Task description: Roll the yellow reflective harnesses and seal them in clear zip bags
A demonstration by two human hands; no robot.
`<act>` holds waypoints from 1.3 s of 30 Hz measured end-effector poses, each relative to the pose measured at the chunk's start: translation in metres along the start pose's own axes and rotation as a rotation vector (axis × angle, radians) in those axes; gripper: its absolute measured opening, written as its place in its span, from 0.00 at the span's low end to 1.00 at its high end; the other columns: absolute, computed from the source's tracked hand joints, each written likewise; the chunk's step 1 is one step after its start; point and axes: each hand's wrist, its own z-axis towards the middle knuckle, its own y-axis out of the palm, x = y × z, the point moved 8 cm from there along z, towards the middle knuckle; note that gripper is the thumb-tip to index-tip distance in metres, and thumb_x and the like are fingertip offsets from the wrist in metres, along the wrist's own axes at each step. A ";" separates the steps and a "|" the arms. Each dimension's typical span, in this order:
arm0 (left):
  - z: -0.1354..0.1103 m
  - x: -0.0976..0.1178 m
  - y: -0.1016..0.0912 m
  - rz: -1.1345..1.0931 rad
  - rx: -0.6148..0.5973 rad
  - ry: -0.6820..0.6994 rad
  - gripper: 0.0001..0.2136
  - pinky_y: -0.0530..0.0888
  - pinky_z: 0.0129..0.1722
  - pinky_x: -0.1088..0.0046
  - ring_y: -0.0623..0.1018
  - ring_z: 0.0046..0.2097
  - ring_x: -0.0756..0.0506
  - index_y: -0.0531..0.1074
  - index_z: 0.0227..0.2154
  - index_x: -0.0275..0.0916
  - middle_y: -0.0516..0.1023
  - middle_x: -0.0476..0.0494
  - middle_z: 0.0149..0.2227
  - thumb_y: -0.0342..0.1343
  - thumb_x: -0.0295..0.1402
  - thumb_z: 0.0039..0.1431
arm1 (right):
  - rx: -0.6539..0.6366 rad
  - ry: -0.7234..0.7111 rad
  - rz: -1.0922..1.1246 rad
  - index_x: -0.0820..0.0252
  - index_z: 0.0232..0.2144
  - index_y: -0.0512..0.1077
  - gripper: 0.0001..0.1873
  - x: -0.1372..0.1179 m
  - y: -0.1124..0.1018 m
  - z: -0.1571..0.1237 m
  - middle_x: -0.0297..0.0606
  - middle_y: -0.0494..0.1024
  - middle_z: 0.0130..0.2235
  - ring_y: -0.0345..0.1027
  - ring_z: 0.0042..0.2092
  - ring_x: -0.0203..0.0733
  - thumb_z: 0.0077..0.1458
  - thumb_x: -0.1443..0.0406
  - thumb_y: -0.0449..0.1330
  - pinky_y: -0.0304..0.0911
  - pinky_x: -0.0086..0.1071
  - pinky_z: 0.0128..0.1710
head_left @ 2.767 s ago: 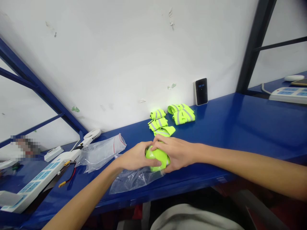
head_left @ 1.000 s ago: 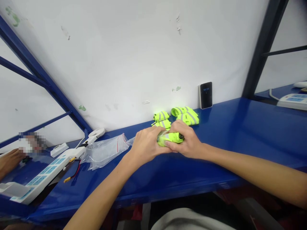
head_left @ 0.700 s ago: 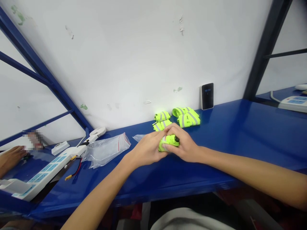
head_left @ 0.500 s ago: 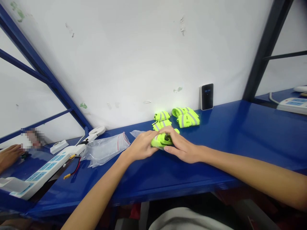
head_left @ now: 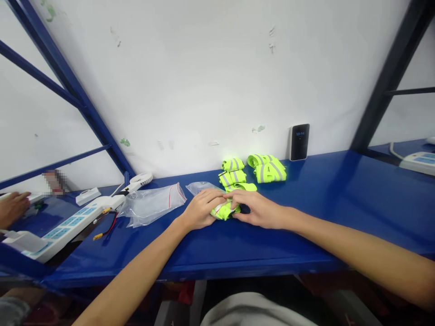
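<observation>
My left hand (head_left: 202, 209) and my right hand (head_left: 256, 215) meet over a rolled neon yellow reflective vest (head_left: 222, 211), pressing it against the blue bench top (head_left: 356, 181). A small dark part (head_left: 245, 208) shows at its end, beside my right fingers. Much of the bundle is hidden under my fingers. Just behind my hands lies a transparent plastic bag (head_left: 201, 187). Two groups of folded neon vests with grey reflective stripes (head_left: 233, 172) (head_left: 270, 168) stand beyond, the nearer group almost touching my right fingers.
A resealable plastic bag (head_left: 152, 204) lies left of my hands. Further left are a white power strip (head_left: 64, 233), loose wires (head_left: 108, 225) and a small white fan (head_left: 141, 179). A black device (head_left: 299, 141) leans on the wall. Another person's hand (head_left: 12, 209) rests far left.
The vest bundle has come down from between my hands and lies lower and flatter on the bench. My hands have moved slightly apart, and the view has shifted slightly.
</observation>
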 end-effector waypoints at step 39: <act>-0.011 -0.035 -0.054 -0.299 0.572 -0.610 0.10 0.72 0.30 0.76 0.76 0.28 0.50 0.76 0.31 0.36 0.79 0.47 0.26 0.56 0.38 0.59 | 0.237 0.276 0.292 0.51 0.61 0.54 0.32 0.023 0.011 -0.004 0.46 0.71 0.52 0.74 0.47 0.46 0.57 0.64 0.59 0.75 0.38 0.37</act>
